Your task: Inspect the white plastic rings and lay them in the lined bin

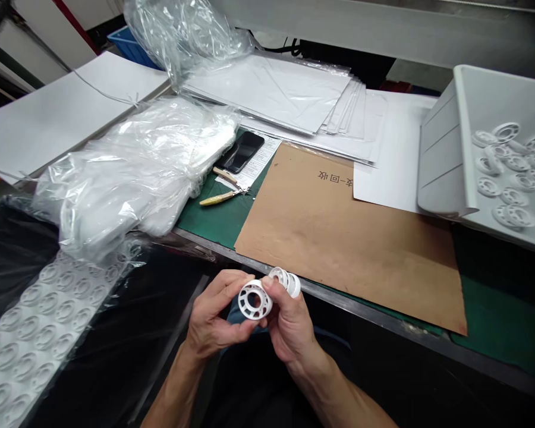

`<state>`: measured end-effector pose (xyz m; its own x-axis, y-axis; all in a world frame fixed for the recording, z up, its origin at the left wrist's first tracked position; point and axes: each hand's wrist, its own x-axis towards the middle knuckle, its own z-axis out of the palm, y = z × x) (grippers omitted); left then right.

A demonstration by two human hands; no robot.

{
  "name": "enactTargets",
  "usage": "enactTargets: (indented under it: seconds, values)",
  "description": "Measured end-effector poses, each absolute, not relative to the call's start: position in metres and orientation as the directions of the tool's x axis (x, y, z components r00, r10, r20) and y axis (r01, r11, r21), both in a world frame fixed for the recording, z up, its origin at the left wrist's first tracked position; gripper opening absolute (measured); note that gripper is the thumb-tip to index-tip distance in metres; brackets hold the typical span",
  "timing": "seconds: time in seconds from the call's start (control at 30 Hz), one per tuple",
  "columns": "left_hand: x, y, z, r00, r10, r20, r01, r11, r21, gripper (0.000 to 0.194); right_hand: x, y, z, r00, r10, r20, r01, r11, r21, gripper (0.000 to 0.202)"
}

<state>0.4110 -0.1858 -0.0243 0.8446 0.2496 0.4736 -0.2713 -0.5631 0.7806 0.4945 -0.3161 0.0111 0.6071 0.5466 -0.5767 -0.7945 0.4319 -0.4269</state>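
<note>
In front of my body, just off the table's front edge, my left hand [220, 312] pinches a white plastic ring [244, 295] by its rim. Slots run around the ring's face, with a round hole in the middle. My right hand [292, 324] is closed on more white plastic rings [289, 282], stacked on their sides beside the thumb. Its fingers also come close to the first ring; whether they touch it I cannot tell. Lower left, rows of similar rings lie on a white sheet [42, 336] under clear plastic.
A grey bin [461, 137] holding several white rings stands at right. Brown cardboard [356, 255] covers the table middle. Behind it lie white sheets [267, 89]. Yellow-handled pliers [217, 198], a black phone [245, 151] and clear plastic bags [138, 160] are at left.
</note>
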Motion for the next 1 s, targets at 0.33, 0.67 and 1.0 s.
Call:
enactTargets:
  seconds: [0.33,0.67,1.0]
  values:
    - [0.417,-0.206,-0.023,0.856,0.454,0.247,-0.22,-0.112,0.969,0.055,0.493,-0.319,0.009,0.639,0.604,-0.476,-0.755,0.374,-0.539,0.045]
    - [0.416,-0.204,-0.024,0.859,0.463,0.22,-0.194,-0.104,0.975,0.056,0.493,-0.32,0.008,0.644,0.611,-0.46,-0.75,0.389,-0.535,0.04]
    - [0.416,-0.203,-0.024,0.866,0.445,0.228,-0.199,-0.111,0.974,0.056,0.491,-0.323,0.006,0.638,0.606,-0.476,-0.759,0.39,-0.521,0.037]
